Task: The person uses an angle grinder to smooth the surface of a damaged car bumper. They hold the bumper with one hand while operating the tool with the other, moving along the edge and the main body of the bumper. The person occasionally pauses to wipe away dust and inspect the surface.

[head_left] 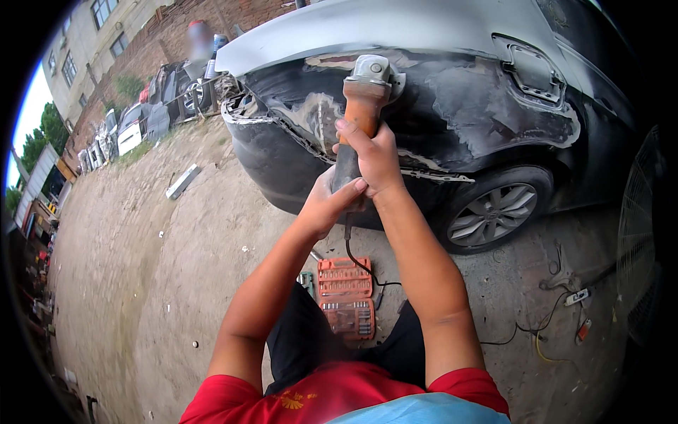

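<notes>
Both my hands are wrapped around an orange and dark grey angle grinder [363, 106], held out in front of me. My right hand [380, 157] grips the body just behind the orange part. Lower down, my left hand [330, 201] closes around the rear of the handle. The grinder's silver head and guard are up against or just in front of the car's rear side panel [459, 113], which is dark with scraped, patchy grey areas. Whether the disc touches the panel is hidden. A black power cord [351, 247] hangs from the handle.
An open orange socket set case [346, 277] lies on the ground below my hands. To the right are the car's wheel [494, 212], a white power strip [577, 297] with cables, and a large fan [641, 226]. Car parts [152, 116] are piled by the brick wall.
</notes>
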The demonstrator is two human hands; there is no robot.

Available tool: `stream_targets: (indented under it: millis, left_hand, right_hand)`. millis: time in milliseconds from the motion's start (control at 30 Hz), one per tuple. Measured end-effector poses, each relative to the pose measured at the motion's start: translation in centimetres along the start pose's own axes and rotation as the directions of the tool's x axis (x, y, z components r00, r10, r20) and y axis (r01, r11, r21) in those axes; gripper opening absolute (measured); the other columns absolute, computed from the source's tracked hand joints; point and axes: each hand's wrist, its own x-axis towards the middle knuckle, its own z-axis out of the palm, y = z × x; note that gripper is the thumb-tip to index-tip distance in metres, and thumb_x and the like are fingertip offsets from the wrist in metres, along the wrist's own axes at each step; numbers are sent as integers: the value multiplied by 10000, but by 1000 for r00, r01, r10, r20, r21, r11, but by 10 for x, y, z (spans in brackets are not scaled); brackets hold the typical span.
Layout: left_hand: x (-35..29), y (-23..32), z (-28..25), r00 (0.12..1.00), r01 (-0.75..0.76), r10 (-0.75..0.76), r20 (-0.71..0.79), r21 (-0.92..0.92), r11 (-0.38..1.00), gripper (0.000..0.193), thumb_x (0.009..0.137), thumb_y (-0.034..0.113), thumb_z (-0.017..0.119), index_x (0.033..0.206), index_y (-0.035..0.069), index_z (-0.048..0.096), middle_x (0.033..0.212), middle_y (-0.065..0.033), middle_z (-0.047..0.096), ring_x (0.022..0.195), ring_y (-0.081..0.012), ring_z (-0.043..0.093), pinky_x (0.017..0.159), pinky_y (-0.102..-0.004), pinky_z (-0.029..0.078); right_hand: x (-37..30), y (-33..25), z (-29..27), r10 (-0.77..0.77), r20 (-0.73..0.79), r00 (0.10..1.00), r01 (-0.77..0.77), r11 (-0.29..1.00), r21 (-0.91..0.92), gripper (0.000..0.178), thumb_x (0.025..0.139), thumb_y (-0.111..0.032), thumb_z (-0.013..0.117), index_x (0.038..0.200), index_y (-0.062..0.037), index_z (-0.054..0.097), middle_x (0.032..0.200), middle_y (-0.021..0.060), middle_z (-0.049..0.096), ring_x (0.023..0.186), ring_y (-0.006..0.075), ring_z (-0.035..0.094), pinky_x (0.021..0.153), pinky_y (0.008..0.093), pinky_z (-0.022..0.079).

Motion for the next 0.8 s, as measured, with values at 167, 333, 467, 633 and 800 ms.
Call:
stream_targets:
  millis: [167, 333, 467, 633, 800]
  left_hand:
    - [-2, 5, -4, 1000, -7, 7, -30, -10, 1000, 441, 1047, 383, 779, 1297, 46, 642, 1107, -33, 709, 943, -125, 678, 830, -310, 551]
    - [-2, 22, -8, 1000, 23, -23, 0, 25, 999, 468, 1033, 388, 794, 1315, 49, 637, 1118, -36, 723, 964, -129, 692, 831, -322, 570]
    - [-7, 23, -17, 1000, -7, 7, -24, -1, 1000, 439, 1039, 380, 789, 1286, 46, 646, 1108, -38, 722, 957, -134, 692, 818, -322, 568]
    - [-23, 29, -34, 995, -41, 37, -97, -39, 998, 388, 1063, 386, 756, 1244, 59, 651, 1072, -34, 711, 942, -145, 688, 822, -349, 559]
    - [-37, 23, -70, 992, -62, 54, -117, -69, 996, 324, 1083, 377, 724, 1216, 85, 675, 1090, -31, 737, 969, -168, 711, 821, -366, 554]
  right_hand:
    - [6, 2, 12, -42, 7, 999, 42, 998, -37, 517, 922, -310, 894, 1233, 20, 645, 994, 90, 709, 793, 173, 723, 710, 317, 599]
    - [-1, -8, 20, -22, -68, 997, 25, 998, 56, 477, 941, -314, 879, 1189, 25, 652, 974, 87, 707, 770, 171, 719, 684, 315, 589]
    - [11, 4, 29, -53, -12, 999, 53, 999, -12, 463, 940, -317, 880, 1162, 25, 659, 951, 81, 699, 757, 168, 711, 677, 312, 584]
    - [14, 23, 58, -39, -4, 999, 39, 997, -68, 433, 935, -319, 884, 1125, 13, 682, 935, 85, 711, 757, 163, 714, 653, 316, 575]
    - [13, 32, 88, 57, 48, 997, -53, 996, -76, 427, 912, -318, 895, 1085, 25, 709, 919, 85, 713, 764, 170, 692, 681, 333, 559]
